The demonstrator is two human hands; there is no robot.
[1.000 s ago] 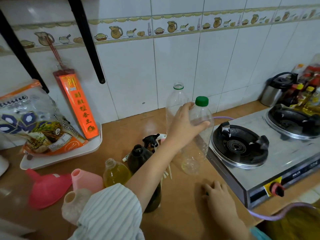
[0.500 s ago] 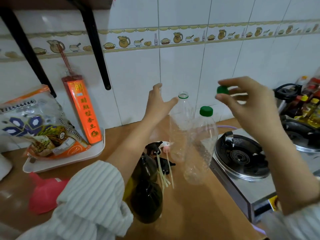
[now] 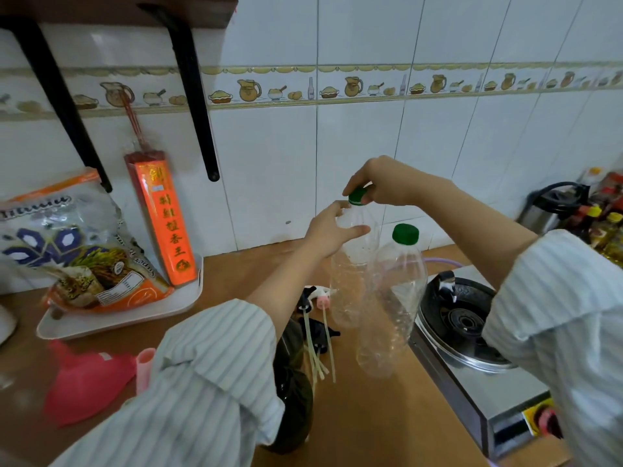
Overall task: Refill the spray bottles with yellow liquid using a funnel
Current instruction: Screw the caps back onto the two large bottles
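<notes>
Brown counter along a white tiled wall, crowded from end to end. At right, steel gas stove with black burner; behind it, a kettle and sauce bottles. At left, white tray carrying a printed snack bag and an orange incense box leaning on the wall. Near the front edge, pink funnel lying on its side, partly hidden by a striped sleeve. Centre, two clear empty plastic bottles: capped bottle, green top on, just in front of rear bottle. Dark glass spray bottle below the left forearm; spray heads with pale dip tubes lying beside it on the counter. Left hand, fingers curled round the rear bottle's shoulder, steadying it upright. Right hand above, fingers pinching a green cap at that bottle's mouth, cap tilted; seated or not, cannot tell.
</notes>
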